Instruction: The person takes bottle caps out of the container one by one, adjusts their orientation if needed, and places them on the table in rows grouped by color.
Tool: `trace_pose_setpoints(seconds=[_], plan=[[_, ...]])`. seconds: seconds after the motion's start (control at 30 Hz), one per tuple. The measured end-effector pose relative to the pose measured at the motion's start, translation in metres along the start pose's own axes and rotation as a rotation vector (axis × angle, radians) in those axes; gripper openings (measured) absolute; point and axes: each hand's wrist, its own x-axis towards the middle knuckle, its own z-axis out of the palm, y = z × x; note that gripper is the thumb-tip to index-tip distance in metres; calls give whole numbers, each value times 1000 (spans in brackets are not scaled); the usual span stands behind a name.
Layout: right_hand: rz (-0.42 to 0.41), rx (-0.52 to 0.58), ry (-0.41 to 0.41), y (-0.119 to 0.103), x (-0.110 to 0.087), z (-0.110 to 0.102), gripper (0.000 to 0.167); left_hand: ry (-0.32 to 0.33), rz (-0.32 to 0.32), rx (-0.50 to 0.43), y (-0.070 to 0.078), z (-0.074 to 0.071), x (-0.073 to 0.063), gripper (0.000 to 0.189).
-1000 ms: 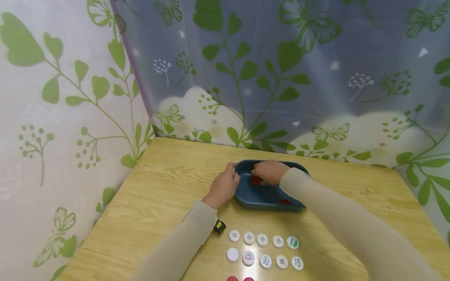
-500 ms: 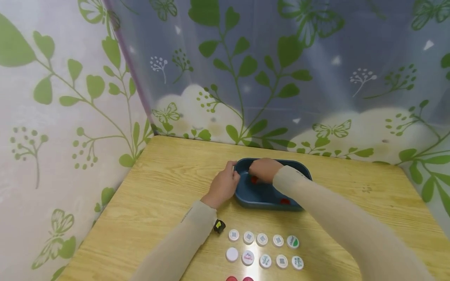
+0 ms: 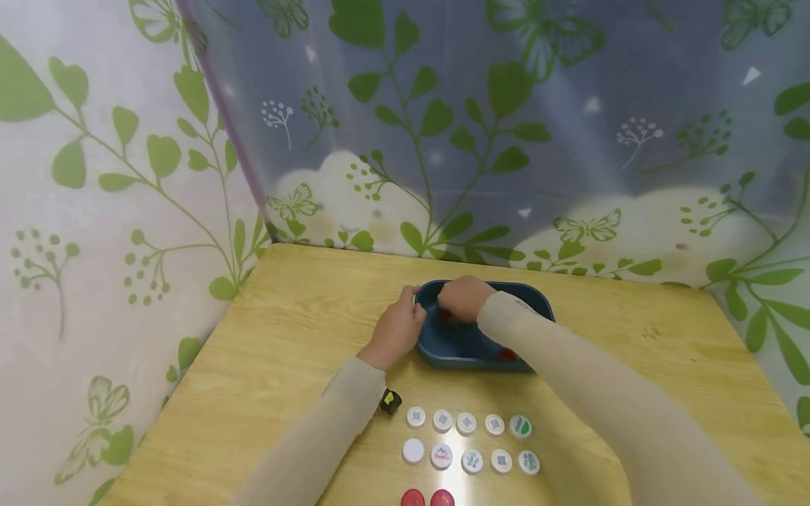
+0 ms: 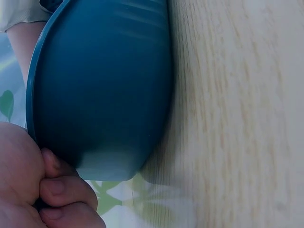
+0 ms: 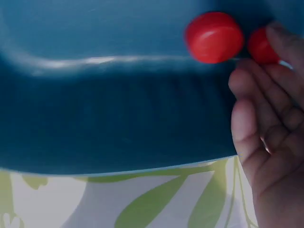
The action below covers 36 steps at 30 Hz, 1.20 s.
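A dark blue plastic basin (image 3: 468, 363) stands on the table in the head view. My left hand (image 3: 394, 329) grips the rim at its left end; in the left wrist view the left hand's fingers (image 4: 66, 190) curl at that rim. My right hand (image 3: 466, 299) reaches down inside the basin. In the right wrist view its thumb and fingers pinch a red bottle cap (image 5: 261, 46). Right beside that, a second red cap (image 5: 213, 38) lies loose in the basin. Near the front wall in the head view is a red cap (image 3: 508, 354), partly hidden by the right sleeve.
In front of the basin, white bottle caps (image 3: 466, 423) with printed tops lie in two rows on the wooden table (image 3: 304, 309). Red caps (image 3: 413, 498) are cut off at the lower frame edge. A patterned curtain (image 3: 443, 176) hangs behind the table.
The right hand has moved slightly left inside the basin, with the red cap by its fingers. The left hand keeps its grip on the rim. The head view has shifted a little.
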Motion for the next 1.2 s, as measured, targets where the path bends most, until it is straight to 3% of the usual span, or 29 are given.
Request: trace_pose_setpoints(seconds=[0.1, 0.2, 0.37, 0.47, 0.53, 0.63, 0.73, 0.93, 1.03, 1.2], plan=[[-3, -11, 64, 5, -3, 5, 17, -3, -2, 2, -1, -1, 4, 42], [19, 101, 132, -1, -18, -2, 21, -24, -22, 5, -3, -1, 6, 43], [27, 290, 327, -32, -68, -27, 21, -32, -46, 8, -4, -2, 8, 44], [-40, 351, 424, -60, -100, -35, 24, -25, -49, 9, -3, -4, 8, 45], [-99, 378, 444, -79, -119, -34, 24, -19, -48, 13, -3, -5, 8, 44], [-188, 380, 394, -104, -144, -27, 15, -15, -36, 15, -2, -6, 8, 44], [-245, 385, 272, -124, -163, -18, 17, -23, -28, 14, -1, -6, 8, 44], [-279, 357, 61, -154, -182, 2, 20, -25, -38, -11, 2, -6, 5, 44], [-321, 269, 65, -165, -185, 13, 17, -35, -53, -21, 4, -5, 4, 44], [-384, 181, 155, -173, -185, 24, 13, -47, -54, -22, 4, -2, 1, 44]])
